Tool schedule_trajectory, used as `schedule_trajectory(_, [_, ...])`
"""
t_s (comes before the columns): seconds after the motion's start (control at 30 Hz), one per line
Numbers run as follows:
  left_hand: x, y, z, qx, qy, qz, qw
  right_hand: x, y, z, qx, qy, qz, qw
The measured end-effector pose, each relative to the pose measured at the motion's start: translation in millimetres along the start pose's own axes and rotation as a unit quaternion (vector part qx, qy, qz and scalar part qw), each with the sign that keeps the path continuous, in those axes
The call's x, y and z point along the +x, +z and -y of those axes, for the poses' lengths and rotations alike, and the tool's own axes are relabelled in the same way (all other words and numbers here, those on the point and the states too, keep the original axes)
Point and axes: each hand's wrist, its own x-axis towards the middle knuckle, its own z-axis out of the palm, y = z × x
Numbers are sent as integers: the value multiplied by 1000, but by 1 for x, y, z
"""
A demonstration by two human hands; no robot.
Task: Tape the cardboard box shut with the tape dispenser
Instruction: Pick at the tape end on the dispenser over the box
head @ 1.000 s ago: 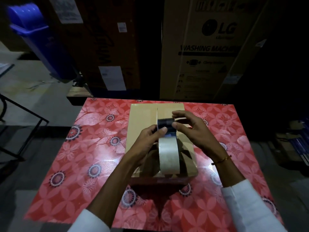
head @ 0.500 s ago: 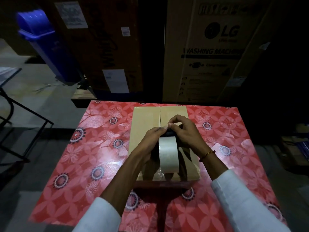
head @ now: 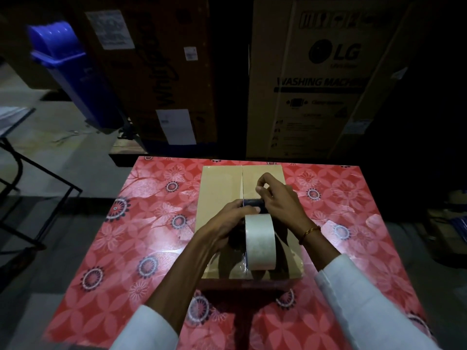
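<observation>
A closed cardboard box (head: 222, 198) lies at the centre of a surface (head: 141, 223) covered in a red floral cloth, its two top flaps meeting in a seam that runs from 12 to 6 o'clock. Above the seam, both hands hold a tape dispenser (head: 255, 203) loaded with a wide roll of pale tape (head: 260, 242). The left hand (head: 227, 223), arriving from 7 o'clock, has its grip closed around the dispenser's left side, thumb lying across the top. The right hand (head: 280, 205), arriving from 4 o'clock, grasps the dispenser's right side, with fingertips (head: 261, 189) pinched just past the serrated blade. Whether they pinch tape cannot be told. At 12 o'clock stands a large washing machine carton (head: 326, 79); at 10 o'clock, a blue bin (head: 73, 72).
</observation>
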Motion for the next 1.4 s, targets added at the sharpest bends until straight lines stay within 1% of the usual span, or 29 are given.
schedule_trajectory(0.1, [2, -5, 0, 37, 20, -9, 999, 0, -3, -1, 34, -19, 16, 999])
schedule_trajectory(0.17, [7, -7, -3, 79, 63, -66, 993, 0, -5, -2, 60, -30, 23, 997])
schedule_trajectory(0.23, [14, -9, -7, 92, 116, -120, 982, 1, -5, -4, 62, -28, 36, 997])
schedule_trajectory(0.3, [21, -12, -8, 68, 136, -123, 981, 4, -4, -4, 58, -20, 50, 997])
schedule_trajectory(0.4, [28, -15, -4, 30, 141, -125, 982, 9, -1, -6, 69, -10, 55, 996])
schedule_trajectory(0.47, [29, -14, -2, 24, 146, -134, 980, 9, 0, -7, 107, 2, 54, 993])
schedule_trajectory(0.5, [30, -13, -2, 29, 148, -139, 979, 9, 0, -7, 147, 15, 61, 987])
schedule_trajectory(0.53, [30, -13, -2, 38, 149, -146, 977, 8, -1, -8, 197, 33, 74, 977])
schedule_trajectory(0.6, [30, -11, -2, 47, 151, -152, 976, 6, -6, -8, 296, 75, 111, 946])
schedule_trajectory(0.73, [30, -9, -4, 54, 155, -151, 975, 7, -16, -7, 361, 135, 150, 911])
schedule_trajectory(0.83, [32, -11, -3, 42, 154, -170, 972, 5, -21, -10, 444, 186, 175, 859])
schedule_trajectory(0.87, [33, -11, -3, 38, 153, -175, 972, 5, -21, -12, 456, 188, 181, 851])
schedule_trajectory(0.97, [34, -9, -3, 32, 148, -186, 971, 4, -16, -15, 455, 180, 157, 858])
schedule_trajectory(1.07, [35, -8, 0, 19, 141, -185, 972, 5, -13, -13, 422, 167, 124, 882])
schedule_trajectory(1.2, [36, -9, -2, 4, 132, -189, 973, 8, -9, -5, 349, 144, 114, 919])
schedule_trajectory(1.27, [36, -10, -2, -2, 128, -190, 973, 10, -6, -3, 320, 146, 103, 931])
schedule_trajectory(1.3, [37, -10, -2, -5, 126, -191, 973, 11, -5, -3, 319, 152, 99, 930])
schedule_trajectory(1.4, [38, -10, -2, -19, 119, -192, 974, 11, -6, -2, 357, 178, 94, 912])
